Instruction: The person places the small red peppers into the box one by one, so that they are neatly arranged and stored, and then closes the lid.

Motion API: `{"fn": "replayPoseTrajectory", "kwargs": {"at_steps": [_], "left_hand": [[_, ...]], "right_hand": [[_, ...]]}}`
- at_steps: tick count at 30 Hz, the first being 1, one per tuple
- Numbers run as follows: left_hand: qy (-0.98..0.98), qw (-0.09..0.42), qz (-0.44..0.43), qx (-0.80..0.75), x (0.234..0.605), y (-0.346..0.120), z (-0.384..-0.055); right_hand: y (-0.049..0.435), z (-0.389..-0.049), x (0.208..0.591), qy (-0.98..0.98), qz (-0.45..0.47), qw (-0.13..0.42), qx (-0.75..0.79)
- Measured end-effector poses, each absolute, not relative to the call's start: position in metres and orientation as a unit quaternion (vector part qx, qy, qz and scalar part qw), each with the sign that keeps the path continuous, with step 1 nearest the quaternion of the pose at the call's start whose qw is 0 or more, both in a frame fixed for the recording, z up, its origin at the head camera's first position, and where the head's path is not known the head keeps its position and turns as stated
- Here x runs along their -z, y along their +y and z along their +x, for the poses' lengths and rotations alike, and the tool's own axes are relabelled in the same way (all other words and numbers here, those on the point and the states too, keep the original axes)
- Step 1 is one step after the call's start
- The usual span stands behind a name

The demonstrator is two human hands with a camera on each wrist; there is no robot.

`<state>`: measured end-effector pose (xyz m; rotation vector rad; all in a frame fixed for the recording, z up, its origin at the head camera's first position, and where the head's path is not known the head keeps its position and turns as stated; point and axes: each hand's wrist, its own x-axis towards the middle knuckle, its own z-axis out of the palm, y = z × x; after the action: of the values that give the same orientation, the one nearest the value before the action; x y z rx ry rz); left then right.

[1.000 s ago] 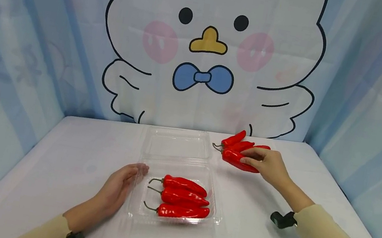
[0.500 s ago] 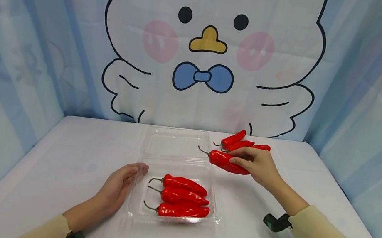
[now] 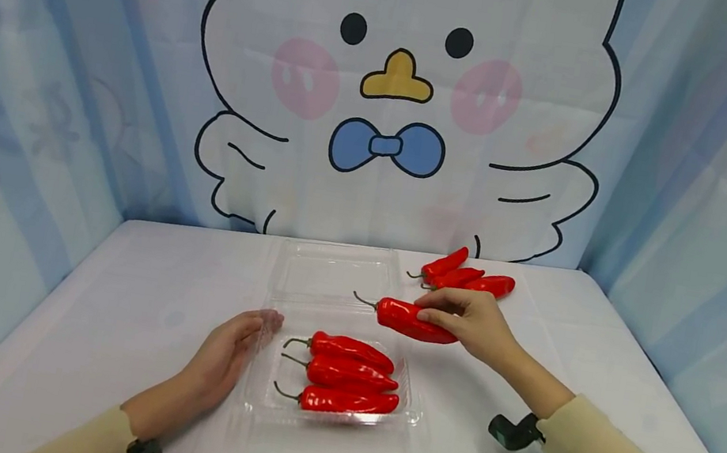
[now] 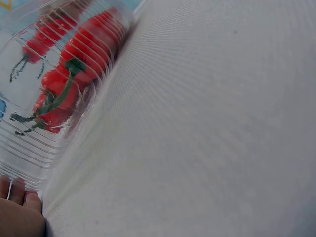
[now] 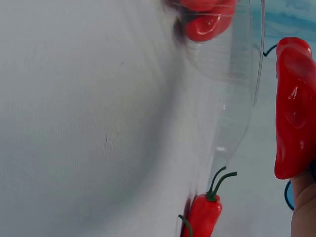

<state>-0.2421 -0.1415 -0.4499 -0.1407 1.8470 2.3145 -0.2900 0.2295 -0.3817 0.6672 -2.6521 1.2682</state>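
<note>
Right hand (image 3: 473, 325): thumb and fingers pinch one red pepper (image 3: 407, 320) at its tapered half, stem to the left.
Left hand (image 3: 228, 352): loosely extended, fingers against the left side of the clear container (image 3: 336, 324), grasping nothing that I can see.
Pepper in the air: held up between the pile and the container; whether it is over the rim, I can't tell.
Container: lid (image 3: 337, 274) folded back, three peppers (image 3: 349, 375) side by side inside, all stems left.
Pile: three more peppers (image 3: 459, 277) on the white table (image 3: 63, 337), beyond the right hand.
Step in hand: looks like a transfer, midway from pile to container.
Next move: seems to call for lowering it behind the row, stem left, with the container steadied.
</note>
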Motion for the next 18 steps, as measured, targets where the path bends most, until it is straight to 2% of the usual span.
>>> {"fn": "replayPoseTrajectory", "kwargs": {"at_steps": [18], "left_hand": [[0.615, 0.088, -0.051, -0.782, 0.452, -0.141, -0.244]], "right_hand": [[0.204, -0.274, 0.384, -0.851, 0.279, -0.01, -0.445]]}}
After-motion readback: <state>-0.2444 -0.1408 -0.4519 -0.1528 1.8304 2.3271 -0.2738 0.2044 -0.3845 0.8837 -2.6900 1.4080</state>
